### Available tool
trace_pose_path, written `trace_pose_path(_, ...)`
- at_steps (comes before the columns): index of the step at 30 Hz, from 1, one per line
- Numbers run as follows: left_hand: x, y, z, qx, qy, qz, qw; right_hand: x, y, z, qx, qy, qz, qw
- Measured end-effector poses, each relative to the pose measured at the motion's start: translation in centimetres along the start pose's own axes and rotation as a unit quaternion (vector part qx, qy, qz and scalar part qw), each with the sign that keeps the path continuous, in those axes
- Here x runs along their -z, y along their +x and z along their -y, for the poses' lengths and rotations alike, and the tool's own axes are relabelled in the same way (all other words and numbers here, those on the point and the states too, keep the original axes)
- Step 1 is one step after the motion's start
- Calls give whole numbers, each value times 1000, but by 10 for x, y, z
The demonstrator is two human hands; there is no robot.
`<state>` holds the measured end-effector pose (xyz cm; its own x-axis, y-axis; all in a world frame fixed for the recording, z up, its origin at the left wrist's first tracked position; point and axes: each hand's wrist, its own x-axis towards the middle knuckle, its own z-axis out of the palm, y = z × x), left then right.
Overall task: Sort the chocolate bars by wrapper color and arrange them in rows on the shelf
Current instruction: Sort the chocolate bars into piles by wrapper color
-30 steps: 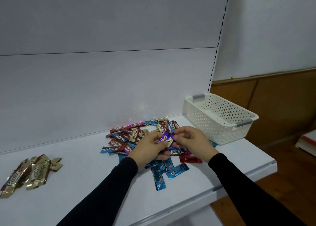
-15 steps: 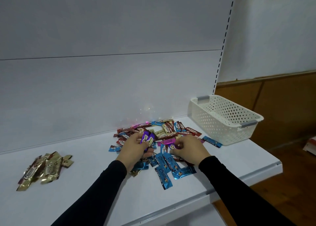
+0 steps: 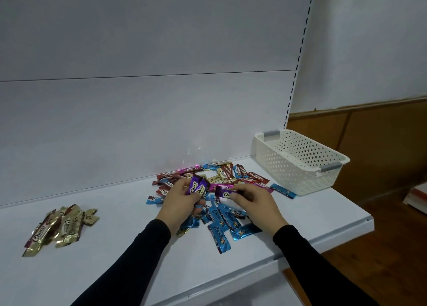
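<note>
The left hand [image 3: 182, 199] grips two purple chocolate bars [image 3: 197, 186] fanned in its curled fingers, while the right hand [image 3: 254, 201] pinches a third purple bar [image 3: 225, 193] just above the mixed pile [image 3: 221, 199] beneath both hands on the white shelf [image 3: 115, 248]. The foil wrappers look light, thin and slick – likely best pinched at a crimped end (they crumple easily). Gold bars [image 3: 60, 227] lie sorted well to the left; a perforated plastic basket [image 3: 300, 162] sits to the right.
</note>
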<state>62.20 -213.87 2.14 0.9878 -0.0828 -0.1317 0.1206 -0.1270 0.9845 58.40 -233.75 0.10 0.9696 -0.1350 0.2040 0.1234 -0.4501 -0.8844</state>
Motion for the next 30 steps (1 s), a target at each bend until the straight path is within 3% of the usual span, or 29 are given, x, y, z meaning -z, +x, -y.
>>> trace_pose_path(4, -6, -4, -4, 18, -11, 57, 998, -3, -13, 7, -17, 92, 65, 993)
trace_pose_path(10, -9, -13, -2, 44, -9, 126, 991, -17, -18, 8, -39, 63, -6, 997)
trace_pose_path(15, -2, -14, 0, 29, 1, 122, 992, -16, -16, 11, -31, 3, -12, 999)
trace_pose_path(18, 4, -14, 2, 39, -16, 90, 995, -7, -9, 1, -10, -31, -55, 998)
trace_pose_path(21, 15, -12, 6, 38, -41, 28, 998, 10, 8, -13, 14, -189, -99, 977)
trace_pose_path(25, 26, -15, 7, 4, -76, -34, 997, 13, 20, -20, -33, -346, -11, 937)
trace_pose_path(30, 48, -16, 5, -30, -106, -88, 990, -5, 13, 0, 65, -281, 113, 951)
